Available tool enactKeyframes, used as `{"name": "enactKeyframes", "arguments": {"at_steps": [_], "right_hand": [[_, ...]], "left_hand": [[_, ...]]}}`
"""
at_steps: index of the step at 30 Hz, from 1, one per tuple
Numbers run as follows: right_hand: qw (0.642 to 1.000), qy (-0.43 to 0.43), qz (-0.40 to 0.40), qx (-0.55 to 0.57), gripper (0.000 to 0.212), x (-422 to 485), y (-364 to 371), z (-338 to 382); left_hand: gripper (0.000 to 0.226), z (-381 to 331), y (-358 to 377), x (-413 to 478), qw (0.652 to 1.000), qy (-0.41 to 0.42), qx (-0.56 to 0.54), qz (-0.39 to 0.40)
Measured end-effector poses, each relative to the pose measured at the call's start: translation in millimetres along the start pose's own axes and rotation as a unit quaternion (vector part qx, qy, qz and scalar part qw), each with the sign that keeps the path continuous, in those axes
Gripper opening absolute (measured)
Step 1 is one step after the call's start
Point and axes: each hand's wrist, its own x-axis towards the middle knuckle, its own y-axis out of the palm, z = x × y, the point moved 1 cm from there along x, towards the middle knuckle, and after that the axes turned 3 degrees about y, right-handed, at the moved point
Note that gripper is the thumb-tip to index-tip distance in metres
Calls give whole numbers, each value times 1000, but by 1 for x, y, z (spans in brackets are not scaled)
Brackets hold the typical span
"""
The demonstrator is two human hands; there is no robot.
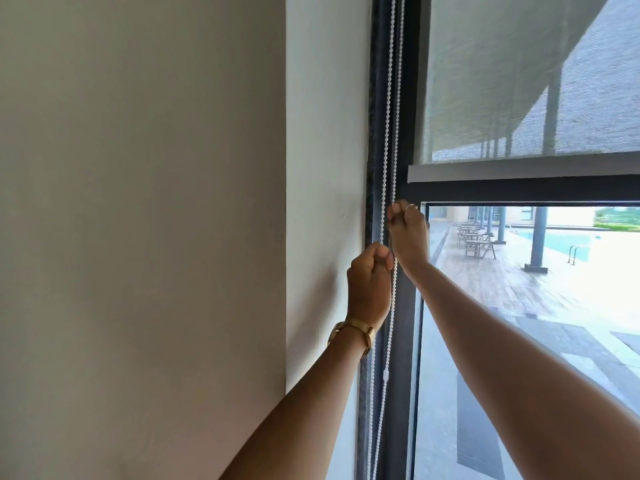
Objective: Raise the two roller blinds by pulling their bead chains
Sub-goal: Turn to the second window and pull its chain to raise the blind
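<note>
A grey mesh roller blind (519,81) covers the upper part of the window; its pale bottom bar (519,169) hangs level with the dark horizontal frame bar. A white bead chain (390,98) runs down along the dark left window frame in looped strands. My left hand (369,285), with a gold watch on the wrist, is closed around one strand. My right hand (408,233), wearing a ring, is closed on a strand slightly higher, just under the blind's bar. A white chain connector (385,375) sits lower on the chain. Only one blind is in view.
A plain cream wall (138,237) fills the left half, with a lighter reveal beside the frame. Through the glass (519,306) lie a wooden deck, tables and chairs, dark columns and a pool.
</note>
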Motion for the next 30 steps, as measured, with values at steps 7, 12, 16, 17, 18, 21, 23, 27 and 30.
{"name": "enactKeyframes", "arguments": {"at_steps": [7,12,16,17,18,21,23,27,30], "right_hand": [[999,24,1,-29,40,-23,-1,-24],[999,35,16,-18,27,-27,-2,-23],[997,67,24,17,37,-17,-5,-16],[997,69,31,21,38,-14,-6,-14],[997,64,42,19,38,-11,-6,-11],[996,69,56,23,38,-9,-9,-7],[992,105,59,48,36,-8,-10,-9],[992,120,2,50,22,-14,-6,-6],[981,91,-67,160,20,-24,-2,9]], "left_hand": [[31,-24,2,25,999,2,-50,-6],[30,-26,4,28,999,5,-53,1],[34,-18,4,22,999,5,-37,6],[35,-16,3,19,999,2,-43,5],[34,-14,2,18,999,1,-48,4],[33,-10,1,19,999,6,-37,4],[32,-9,2,20,1000,11,-29,0],[34,-4,2,21,999,28,-17,-12],[35,1,3,24,999,27,-17,-19]]}}
